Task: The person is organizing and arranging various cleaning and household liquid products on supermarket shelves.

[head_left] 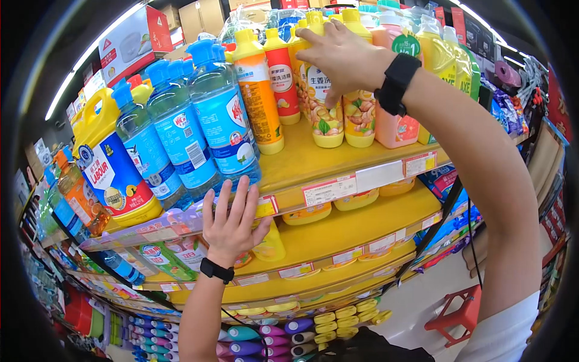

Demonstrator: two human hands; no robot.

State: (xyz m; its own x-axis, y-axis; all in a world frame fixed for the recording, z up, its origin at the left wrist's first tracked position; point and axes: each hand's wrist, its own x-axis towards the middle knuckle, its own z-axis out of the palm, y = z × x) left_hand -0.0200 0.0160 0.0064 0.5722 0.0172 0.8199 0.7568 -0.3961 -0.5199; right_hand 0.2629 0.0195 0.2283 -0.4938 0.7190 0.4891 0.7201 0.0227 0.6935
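My right hand (341, 55) reaches over the upper shelf and curls over the top of a yellow dish soap bottle (326, 123) with a ginger-picture label. Its thumb lies down the bottle's front, its fingers spread to the left, and the bottle's cap is hidden under the hand. Similar yellow bottles (360, 120) stand right beside and behind it. To the left are a red-labelled bottle (282, 81) and an orange one (256, 90). Lower down, my left hand (232, 224) rests open, fingers stretched upward, on the shelf's front edge below a blue dish soap bottle (224, 120).
Blue-capped bottles (175, 127) and a large yellow jug (114, 160) fill the shelf's left side. A pink bottle (398, 114) stands at right. Price tags (329, 192) line the yellow shelf's edge. Below are further stocked shelves, and a red stool (455, 314) stands on the floor.
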